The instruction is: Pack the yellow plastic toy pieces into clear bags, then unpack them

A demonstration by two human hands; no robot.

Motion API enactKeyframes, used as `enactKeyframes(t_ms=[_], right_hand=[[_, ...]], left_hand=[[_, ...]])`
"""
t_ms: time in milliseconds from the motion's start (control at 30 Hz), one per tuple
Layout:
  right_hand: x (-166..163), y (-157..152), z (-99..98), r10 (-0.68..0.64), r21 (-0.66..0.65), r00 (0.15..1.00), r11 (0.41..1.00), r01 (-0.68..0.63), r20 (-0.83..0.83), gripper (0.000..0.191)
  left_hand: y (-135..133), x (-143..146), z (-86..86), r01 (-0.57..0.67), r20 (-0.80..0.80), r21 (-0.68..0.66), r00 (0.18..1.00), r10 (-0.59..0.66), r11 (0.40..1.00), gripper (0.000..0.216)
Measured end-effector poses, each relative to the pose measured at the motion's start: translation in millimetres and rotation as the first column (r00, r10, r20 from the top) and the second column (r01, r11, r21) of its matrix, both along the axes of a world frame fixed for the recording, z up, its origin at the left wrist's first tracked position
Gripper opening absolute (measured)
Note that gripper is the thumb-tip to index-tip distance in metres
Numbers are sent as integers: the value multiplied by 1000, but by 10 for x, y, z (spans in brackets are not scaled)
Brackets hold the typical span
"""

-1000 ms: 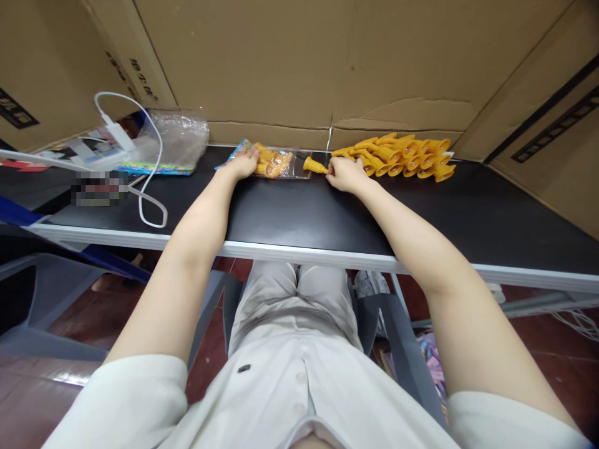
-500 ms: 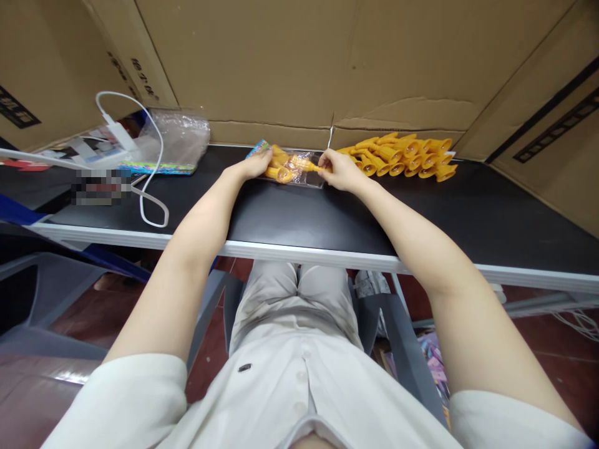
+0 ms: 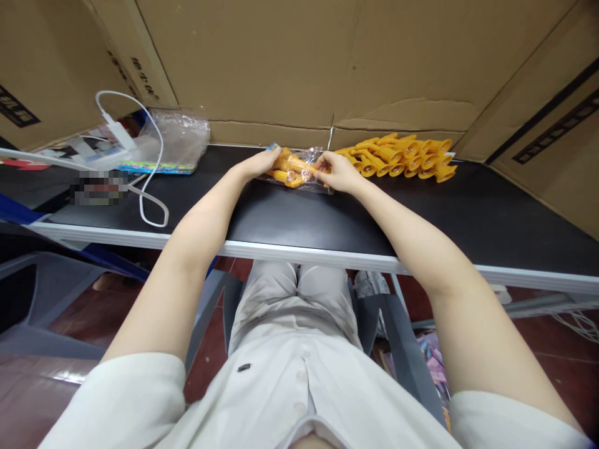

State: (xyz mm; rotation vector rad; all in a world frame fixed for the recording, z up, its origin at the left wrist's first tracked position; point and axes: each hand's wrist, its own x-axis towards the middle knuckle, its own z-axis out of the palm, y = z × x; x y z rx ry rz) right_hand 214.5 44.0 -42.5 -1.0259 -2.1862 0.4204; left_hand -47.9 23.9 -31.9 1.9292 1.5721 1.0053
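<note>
A clear plastic bag (image 3: 322,186) with a blue printed end lies on the black table, holding yellow trumpet-shaped plastic pieces (image 3: 294,181). My left hand (image 3: 262,162) is closed around the bag's printed left end. At the bag's right end, the fingers of my right hand (image 3: 331,169) pinch the thin end of a yellow piece whose wide part lies inside the plastic. A pile of similar yellow trumpet-shaped pieces (image 3: 407,156) sits just right of that hand, most flared ends facing right or toward me.
A stack of clear bags (image 3: 180,140) with colourful printed edges lies at the back left. Beside it a white cable (image 3: 161,140) loops over the table. Cardboard walls (image 3: 262,68) stand behind and at both sides. The table's metal edge (image 3: 304,251) runs before me.
My left hand has shifted slightly right. The bag and the yellow pieces in it have turned a little and moved toward me on the right side. The pile has not moved.
</note>
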Motion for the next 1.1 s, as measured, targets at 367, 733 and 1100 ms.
enactKeyframes(t_ms=[367,733,1100], right_hand=[[-82,-41,-3,-7,16,999,1000,7,-42,29],[-266,23,-110,2,81,993,997,8,-121,7],[-234,116,-203,143,59,972,989,-135,-185,9]], left_hand=[[-22,107,102,181,-168,278,976,-137,944,23],[-31,179,129,135,-133,342,987,-94,930,25],[50,-167,103,-188,-90,151,975,202,971,57]])
